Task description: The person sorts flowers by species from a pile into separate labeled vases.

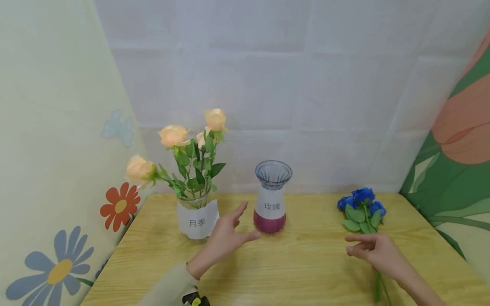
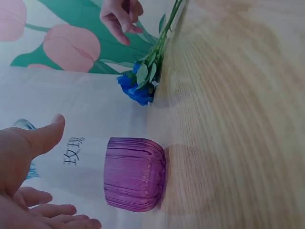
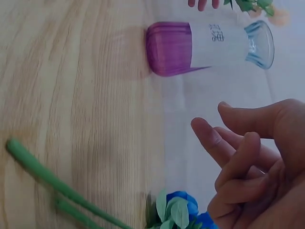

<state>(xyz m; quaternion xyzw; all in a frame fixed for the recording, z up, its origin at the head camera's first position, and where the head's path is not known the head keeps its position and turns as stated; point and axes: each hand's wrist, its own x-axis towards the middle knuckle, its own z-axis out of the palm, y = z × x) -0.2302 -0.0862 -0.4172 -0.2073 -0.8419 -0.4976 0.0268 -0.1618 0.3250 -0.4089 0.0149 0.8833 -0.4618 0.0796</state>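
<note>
My left hand reaches out at the left of a glass vase, its thumb and fingers spread apart and nothing held. The vase has a blue flared rim, a purple base and a white paper label. In the left wrist view, the purple base stands a short way from the fingers. My right hand hovers over the stems of the blue roses, which lie on the table. Its fingers are loosely bent, and in the right wrist view nothing lies between thumb and fingertips. Green stems stretch along the tabletop beside it.
Left of the vase stands a glass jar with a white label, holding several peach-coloured roses. Behind the wooden table hangs a white cloth. Walls with painted flowers flank both sides.
</note>
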